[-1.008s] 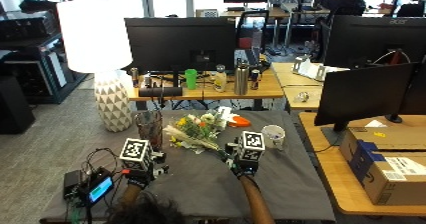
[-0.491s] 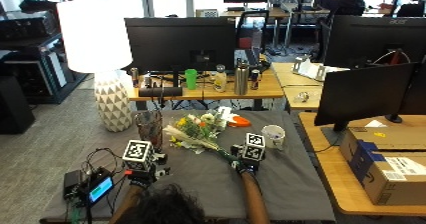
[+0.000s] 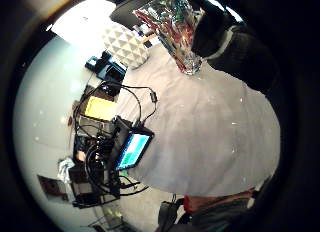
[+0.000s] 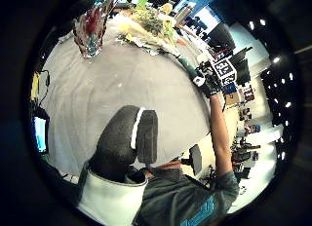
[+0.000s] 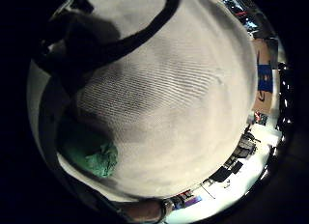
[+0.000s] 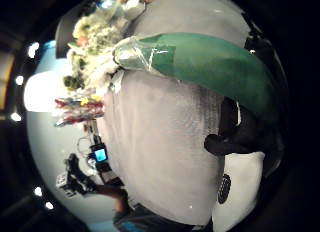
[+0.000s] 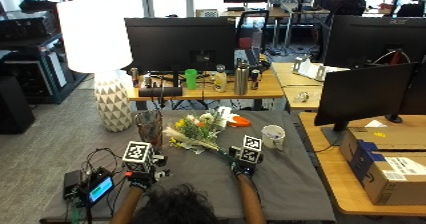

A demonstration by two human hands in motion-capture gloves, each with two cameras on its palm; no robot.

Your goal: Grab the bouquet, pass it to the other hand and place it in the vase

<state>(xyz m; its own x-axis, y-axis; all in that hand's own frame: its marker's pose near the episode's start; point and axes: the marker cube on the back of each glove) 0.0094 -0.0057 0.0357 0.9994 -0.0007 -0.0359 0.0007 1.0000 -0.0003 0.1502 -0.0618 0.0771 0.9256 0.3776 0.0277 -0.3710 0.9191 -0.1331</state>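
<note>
The bouquet [image 7: 195,130] lies on the grey cloth table [image 7: 286,184], with yellow and white flowers pointing at the vase and a green wrapped stem [image 6: 210,62] running back to my right hand [image 7: 243,168]. That hand is low on the cloth, its fingers [image 6: 232,139] curled round the stem's end. The glittery vase [image 7: 149,126] stands upright left of the flowers. My left hand [image 7: 140,180] hovers near the table's front left, its fingers [image 4: 127,137] loosely bent and holding nothing. The vase [image 3: 176,34] is ahead of that palm.
A white mug [image 7: 273,136] stands right of the bouquet and an orange object [image 7: 240,121] lies behind it. A small lit screen [image 7: 100,189] with cables sits at the front left corner. A white lamp [image 7: 112,103] stands beyond the table's left end.
Both hands have stayed almost where they were. The person's head has risen at the view's lower edge.
</note>
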